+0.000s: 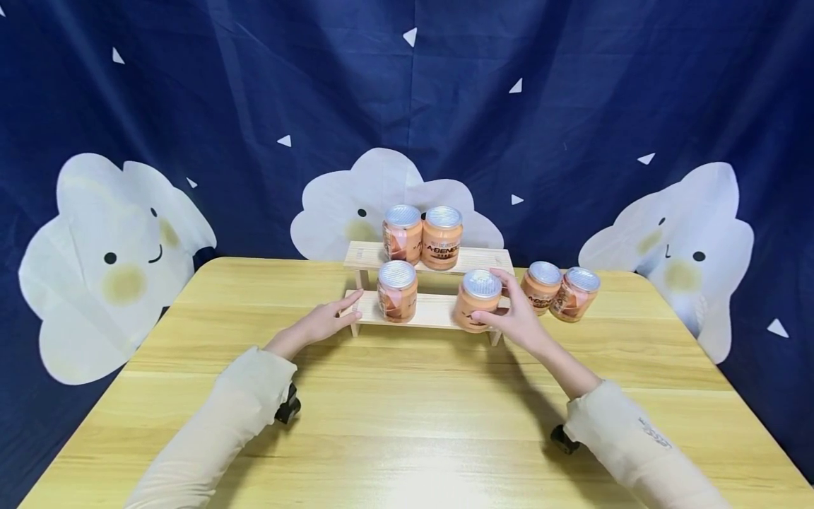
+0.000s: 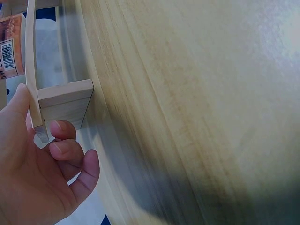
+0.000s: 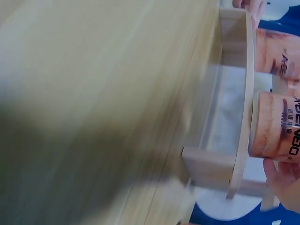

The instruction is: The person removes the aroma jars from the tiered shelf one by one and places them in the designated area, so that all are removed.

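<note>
A small two-tier wooden rack [image 1: 436,316] stands on the table. My left hand [image 1: 323,322] pinches the left end of its lower board, thumb on top and curled fingers [image 2: 65,149] below in the left wrist view. My right hand [image 1: 518,319] grips an orange jar [image 1: 477,302] with a silver lid at the right part of the lower board. In the right wrist view that jar's base [image 3: 268,124] is right at the board. Another jar [image 1: 397,291] sits upright at the lower board's left, and two jars [image 1: 403,237] stand side by side on the upper board.
Two more jars [image 1: 542,286] stand close together on the table [image 1: 407,424], right of the rack and just beyond my right hand. A dark blue curtain [image 1: 254,92] with white clouds hangs behind the table's far edge.
</note>
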Action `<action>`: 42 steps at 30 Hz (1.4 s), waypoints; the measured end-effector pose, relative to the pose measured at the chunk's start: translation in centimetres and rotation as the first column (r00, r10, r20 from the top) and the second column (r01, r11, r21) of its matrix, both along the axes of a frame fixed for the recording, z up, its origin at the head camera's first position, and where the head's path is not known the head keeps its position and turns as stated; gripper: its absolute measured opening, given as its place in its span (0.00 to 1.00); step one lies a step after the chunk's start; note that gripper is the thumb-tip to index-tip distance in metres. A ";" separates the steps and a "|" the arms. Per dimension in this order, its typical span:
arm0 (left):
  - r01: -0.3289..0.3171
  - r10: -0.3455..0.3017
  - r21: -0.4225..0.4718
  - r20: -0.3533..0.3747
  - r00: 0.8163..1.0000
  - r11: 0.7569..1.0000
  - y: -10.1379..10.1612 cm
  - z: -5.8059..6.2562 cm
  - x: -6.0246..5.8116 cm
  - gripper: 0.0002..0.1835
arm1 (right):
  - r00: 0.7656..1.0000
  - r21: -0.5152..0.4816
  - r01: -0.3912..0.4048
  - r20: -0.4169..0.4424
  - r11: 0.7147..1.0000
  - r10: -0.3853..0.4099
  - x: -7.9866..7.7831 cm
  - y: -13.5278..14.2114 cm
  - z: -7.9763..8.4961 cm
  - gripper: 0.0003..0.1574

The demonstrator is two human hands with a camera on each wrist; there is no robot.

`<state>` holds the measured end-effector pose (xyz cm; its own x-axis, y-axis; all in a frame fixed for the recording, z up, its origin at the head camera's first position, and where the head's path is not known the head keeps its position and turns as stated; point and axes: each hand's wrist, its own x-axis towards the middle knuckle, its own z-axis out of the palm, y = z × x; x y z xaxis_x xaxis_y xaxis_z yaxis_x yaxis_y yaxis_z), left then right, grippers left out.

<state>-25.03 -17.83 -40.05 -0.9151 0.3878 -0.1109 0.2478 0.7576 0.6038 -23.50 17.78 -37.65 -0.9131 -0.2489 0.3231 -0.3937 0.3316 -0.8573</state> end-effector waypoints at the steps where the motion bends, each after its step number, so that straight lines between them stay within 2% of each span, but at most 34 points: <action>1: -0.001 0.001 -0.002 0.001 1.000 1.000 0.0 0.0 0.0 0.32 | 1.000 -0.004 0.011 0.002 1.000 -0.011 0.1 0.4 0.1 0.49; 9: -0.006 0.006 -0.016 0.004 1.000 1.000 0.0 0.0 -0.1 0.32 | 0.989 0.080 0.126 -0.086 0.989 -0.119 1.0 4.8 0.5 0.48; 14: -0.008 0.008 -0.014 0.000 1.000 1.000 -0.1 -0.2 -0.1 0.32 | 0.981 0.111 0.180 -0.099 0.977 -0.170 1.3 8.2 0.6 0.49; 21: -0.002 0.002 -0.004 -0.002 1.000 1.000 -0.2 -0.2 -0.2 0.32 | 0.951 0.224 0.308 -0.060 0.925 -0.302 1.8 13.0 0.4 0.48; 27: 0.001 -0.001 -0.003 0.002 1.000 1.000 -0.2 -0.4 -0.4 0.32 | 0.925 0.257 0.370 -0.019 0.893 -0.378 1.8 16.4 -0.1 0.47; 33: 0.002 -0.002 -0.009 0.005 1.000 1.000 -0.1 -0.3 -0.3 0.33 | 0.907 0.297 0.398 0.014 0.868 -0.421 1.1 18.5 -0.9 0.49; 38: 0.006 -0.006 -0.011 0.004 1.000 1.000 -0.1 -0.3 -0.4 0.33 | 0.901 0.342 0.393 0.041 0.854 -0.431 0.2 19.7 -1.1 0.51; 42: -0.004 0.004 -0.016 0.009 1.000 1.000 -0.1 -0.3 -0.3 0.32 | 0.897 0.351 0.386 0.072 0.853 -0.435 -0.8 20.1 -1.3 0.52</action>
